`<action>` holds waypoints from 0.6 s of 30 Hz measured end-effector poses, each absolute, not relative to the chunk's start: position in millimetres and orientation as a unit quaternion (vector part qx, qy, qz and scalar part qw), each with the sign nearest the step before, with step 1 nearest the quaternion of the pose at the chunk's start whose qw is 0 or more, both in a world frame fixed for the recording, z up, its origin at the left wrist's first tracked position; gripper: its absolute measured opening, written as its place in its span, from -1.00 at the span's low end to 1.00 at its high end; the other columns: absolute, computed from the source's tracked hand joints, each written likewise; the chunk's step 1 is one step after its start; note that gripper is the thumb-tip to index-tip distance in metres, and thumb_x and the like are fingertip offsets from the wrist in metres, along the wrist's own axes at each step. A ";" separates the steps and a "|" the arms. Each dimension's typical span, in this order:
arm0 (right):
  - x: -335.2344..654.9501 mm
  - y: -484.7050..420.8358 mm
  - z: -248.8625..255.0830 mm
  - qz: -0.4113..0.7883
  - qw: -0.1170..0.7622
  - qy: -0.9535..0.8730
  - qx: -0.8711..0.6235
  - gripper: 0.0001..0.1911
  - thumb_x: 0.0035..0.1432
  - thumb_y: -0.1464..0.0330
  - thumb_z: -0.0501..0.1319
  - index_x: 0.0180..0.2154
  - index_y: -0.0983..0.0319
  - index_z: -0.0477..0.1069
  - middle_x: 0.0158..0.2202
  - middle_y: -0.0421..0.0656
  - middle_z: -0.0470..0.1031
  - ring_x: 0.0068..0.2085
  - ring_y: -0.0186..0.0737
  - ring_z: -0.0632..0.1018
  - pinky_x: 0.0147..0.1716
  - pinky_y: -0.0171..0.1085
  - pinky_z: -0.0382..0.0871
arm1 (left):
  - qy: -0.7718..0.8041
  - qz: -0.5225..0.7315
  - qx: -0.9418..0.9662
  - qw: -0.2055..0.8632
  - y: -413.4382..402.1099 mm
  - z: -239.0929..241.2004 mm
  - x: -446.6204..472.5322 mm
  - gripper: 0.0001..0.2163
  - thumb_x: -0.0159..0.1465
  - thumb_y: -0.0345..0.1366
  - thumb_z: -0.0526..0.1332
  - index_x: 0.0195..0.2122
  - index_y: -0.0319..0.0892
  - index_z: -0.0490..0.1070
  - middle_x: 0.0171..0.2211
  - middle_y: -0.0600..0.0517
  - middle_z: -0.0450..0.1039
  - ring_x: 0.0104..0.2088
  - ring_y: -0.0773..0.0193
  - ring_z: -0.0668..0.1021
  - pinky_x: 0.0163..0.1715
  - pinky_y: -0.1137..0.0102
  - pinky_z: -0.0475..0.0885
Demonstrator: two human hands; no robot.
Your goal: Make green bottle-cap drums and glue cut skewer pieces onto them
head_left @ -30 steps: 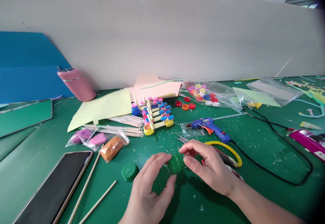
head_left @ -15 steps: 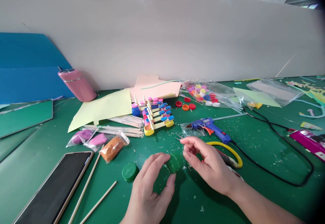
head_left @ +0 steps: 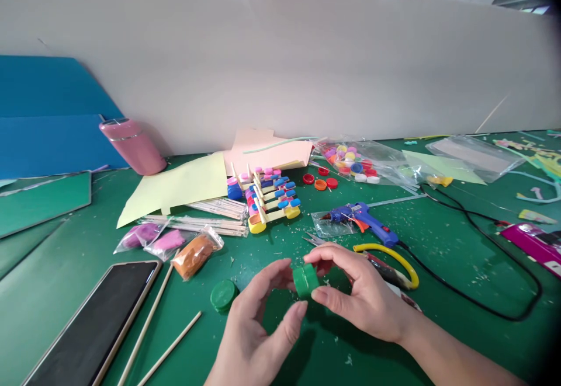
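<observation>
A green bottle cap (head_left: 305,281) is held on its edge just above the green mat, near the front middle. My left hand (head_left: 258,327) pinches it from the left with thumb and fingers. My right hand (head_left: 359,292) closes on it from the right, thumb below and fingers above. A second green cap (head_left: 223,295) lies flat on the mat to the left of my hands.
Behind my hands lie small scissors (head_left: 316,239), a blue glue gun (head_left: 363,221) with black cord, and yellow-handled scissors (head_left: 390,263). A craft of sticks and caps (head_left: 269,199) sits mid-table. A phone (head_left: 87,322), wooden sticks (head_left: 149,322) and clay bags (head_left: 193,254) lie left. A pink tumbler (head_left: 131,145) stands behind.
The cap has been lifted off the mat and turned so that its side faces me. My right hand has come back onto it after briefly drawing away.
</observation>
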State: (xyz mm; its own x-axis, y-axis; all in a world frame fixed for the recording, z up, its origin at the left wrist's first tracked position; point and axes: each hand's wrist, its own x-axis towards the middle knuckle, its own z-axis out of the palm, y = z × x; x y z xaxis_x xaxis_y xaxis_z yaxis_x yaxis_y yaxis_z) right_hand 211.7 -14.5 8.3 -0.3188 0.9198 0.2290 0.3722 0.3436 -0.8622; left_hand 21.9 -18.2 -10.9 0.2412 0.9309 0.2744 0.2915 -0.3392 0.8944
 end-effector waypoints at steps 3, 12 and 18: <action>212.0 -15.2 5.9 0.338 0.386 -0.745 -0.427 -0.68 0.09 0.27 0.25 -0.09 0.14 0.33 -0.14 -0.16 0.41 -0.11 -0.20 0.42 -0.05 -0.25 0.27 | 0.428 0.445 0.666 0.419 -16.5 -9.0 22.7 -0.73 0.10 -0.36 0.26 -0.14 -0.10 0.40 -0.23 0.01 0.56 -0.24 0.23 0.58 -0.25 0.44 0.52; 210.7 -15.7 5.9 0.322 0.394 -0.757 -0.411 -0.66 0.08 0.26 0.26 -0.09 0.15 0.33 -0.14 -0.15 0.40 -0.09 -0.20 0.42 -0.03 -0.26 0.25 | 0.405 0.475 0.679 0.387 -15.9 -10.7 23.9 -0.67 0.05 -0.45 0.30 -0.16 -0.01 0.41 -0.30 0.13 0.54 -0.32 0.34 0.57 -0.32 0.55 0.49; 210.4 -15.3 5.2 0.312 0.394 -0.760 -0.412 -0.67 0.11 0.25 0.24 -0.08 0.15 0.33 -0.13 -0.13 0.42 -0.10 -0.16 0.43 0.01 -0.19 0.23 | 0.416 0.481 0.677 0.371 -16.2 -8.5 24.2 -0.70 0.03 -0.43 0.31 -0.18 -0.05 0.43 -0.34 0.10 0.54 -0.36 0.31 0.57 -0.36 0.52 0.51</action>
